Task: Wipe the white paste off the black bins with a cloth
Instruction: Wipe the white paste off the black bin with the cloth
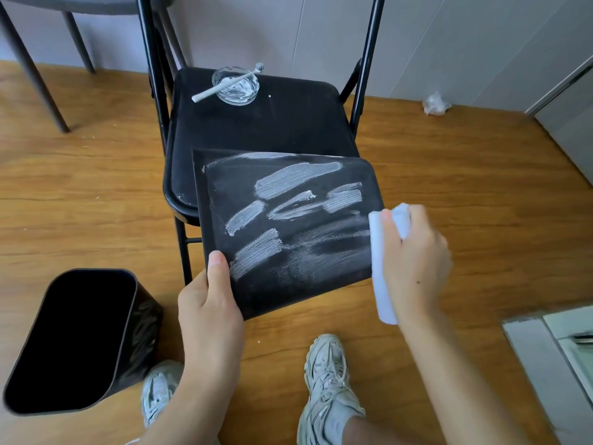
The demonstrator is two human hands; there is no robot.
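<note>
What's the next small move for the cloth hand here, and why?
Probably sweep the cloth leftward across the bin. The right hand holds it at the bin's right edge, where the paste is only smeared; thick white strokes remain to the left. The left hand grips the near corner, steadying it.

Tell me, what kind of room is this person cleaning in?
Probably an ordinary room in a home or small office, not a workshop. It has a wood-look floor, a black folding chair used as a stand, and table legs by a pale wall.
</note>
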